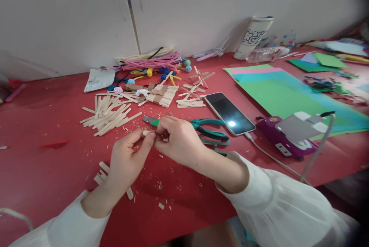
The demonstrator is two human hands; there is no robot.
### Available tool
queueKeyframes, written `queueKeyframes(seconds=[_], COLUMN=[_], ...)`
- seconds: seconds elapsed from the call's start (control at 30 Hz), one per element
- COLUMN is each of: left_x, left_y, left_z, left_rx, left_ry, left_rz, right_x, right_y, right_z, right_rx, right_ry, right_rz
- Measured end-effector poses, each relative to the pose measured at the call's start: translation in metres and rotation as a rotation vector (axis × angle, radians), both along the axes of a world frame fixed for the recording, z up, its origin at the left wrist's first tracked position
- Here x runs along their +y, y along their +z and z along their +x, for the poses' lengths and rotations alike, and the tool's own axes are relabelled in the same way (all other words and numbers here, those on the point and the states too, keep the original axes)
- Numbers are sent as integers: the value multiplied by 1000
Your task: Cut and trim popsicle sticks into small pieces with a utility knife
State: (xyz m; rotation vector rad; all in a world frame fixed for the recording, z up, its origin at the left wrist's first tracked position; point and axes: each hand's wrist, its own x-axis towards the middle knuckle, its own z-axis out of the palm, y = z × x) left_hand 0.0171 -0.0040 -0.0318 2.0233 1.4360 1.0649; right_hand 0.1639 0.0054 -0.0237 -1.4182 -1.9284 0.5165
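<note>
A short wooden craft stick (146,133) is pinched between the thumb and fingers of my left hand (128,154). My right hand (178,139) is closed at the stick's other end, its fingertips touching those of the left; they hide most of the stick. Just beyond my hands, a green utility knife (150,120) lies with its blade pointing left, partly hidden by the right hand. Pliers with teal and black handles (211,130) lie beside my right wrist. Under my left wrist are a few cut sticks (100,178), and wood chips (159,185) are scattered on the red tabletop (184,204).
Craft sticks (108,114) lie in a loose pile, with pipe cleaners (152,62) behind. Right of my hands are a phone (230,113) on a cable, a purple power strip (288,139) and coloured paper (273,93). A white tumbler (253,37) stands against the wall.
</note>
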Motion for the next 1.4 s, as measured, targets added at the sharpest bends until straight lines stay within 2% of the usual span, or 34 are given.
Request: queueKeyframes(seconds=[0.17, 0.37, 0.43, 0.5, 0.6, 0.67, 0.77, 0.87, 0.9, 0.97, 1.0, 1.07, 1.13, 1.27, 1.4], left_x=[-2, 11, 17, 20, 20, 17, 15, 16, 17, 19, 19, 20, 19, 20, 23], left_y=[0, -5, -7, -8, -8, -9, -13, -15, -15, -12, -10, -8, -6, -7, -4], left_z=[0, -2, -4, -6, -7, -6, -4, -4, -5, -6, -6, -7, -6, -6, -11], left_rx=[-110, -485, -572, -595, -563, -526, -509, -571, -596, -627, -629, -617, -625, -696, -725], left_ry=[44, 73, 77, 65, 23, -13, -95, -107, -81, -21, -2, 5, -4, 18, 31], left_rz=[-64, -322, -402, -448, -440, -407, -400, -440, -456, -487, -495, -493, -474, -459, -442], right_x=[-1, 4, 9, 12, 11, 7, 3, 7, 10, 16, 20, 24, 27, 29, 32], right_y=[-2, -1, 0, 0, -1, -3, -5, 0, 4, 12, 16, 20, 20, 11, 11], right_z=[-4, 4, 11, 16, 16, 11, 4, 15, 23, 43, 53, 71, 83, 91, 95], right_rx=[163, 579, 603, 478, 251, 228, 301, 252, 194, 14, -167, -488, -614, -563, -489], right_ry=[-16, 13, 20, 32, 142, 191, 175, 240, 257, 115, 39, -23, 17, 89, 54], right_rz=[46, -248, -276, -262, -243, -264, -305, -316, -295, -179, -161, -219, -332, -329, -315])
